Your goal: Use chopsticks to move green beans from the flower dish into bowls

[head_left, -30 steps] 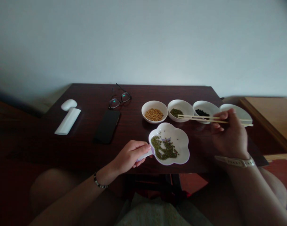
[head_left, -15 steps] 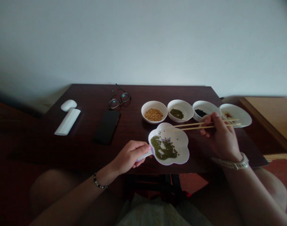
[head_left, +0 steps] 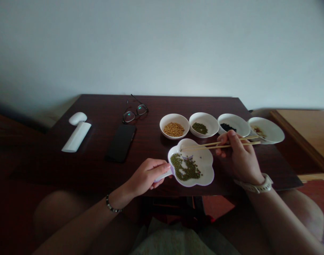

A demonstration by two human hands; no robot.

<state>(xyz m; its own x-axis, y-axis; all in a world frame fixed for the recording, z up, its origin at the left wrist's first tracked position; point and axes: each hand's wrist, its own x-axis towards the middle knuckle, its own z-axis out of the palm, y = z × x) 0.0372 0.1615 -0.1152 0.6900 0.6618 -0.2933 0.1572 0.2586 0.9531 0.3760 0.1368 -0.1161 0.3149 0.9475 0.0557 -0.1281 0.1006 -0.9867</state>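
Note:
My left hand (head_left: pixel 152 171) is closed round the handle of a white flower-shaped dish (head_left: pixel 205 170) with a purple edge. Green mung beans (head_left: pixel 187 173) lie spread over the dish's left and lower part. In my right hand (head_left: pixel 238 154) is a pair of chopsticks (head_left: pixel 215 145), their tips over the upper left of the dish near a few stray beans. Whether the tips pinch a bean is too small to tell. Behind the dish stand a bowl of yellow soybeans (head_left: pixel 174 129), a bowl of mung beans (head_left: pixel 199 128) and a bowl of black beans (head_left: pixel 228 127).
A fourth white bowl (head_left: pixel 274 132) with some pale and reddish pieces stands at the right end of the row. Eyeglasses (head_left: pixel 136 114), a black phone (head_left: pixel 121 143) and a white folding device (head_left: pixel 77 137) lie on the left of the dark table (head_left: pixel 156 102). A wall rises behind.
My right hand has moved left with the chopsticks, and their tips reach further over the dish. The black beans and the far right bowl show more fully. My left hand and the dish stay put.

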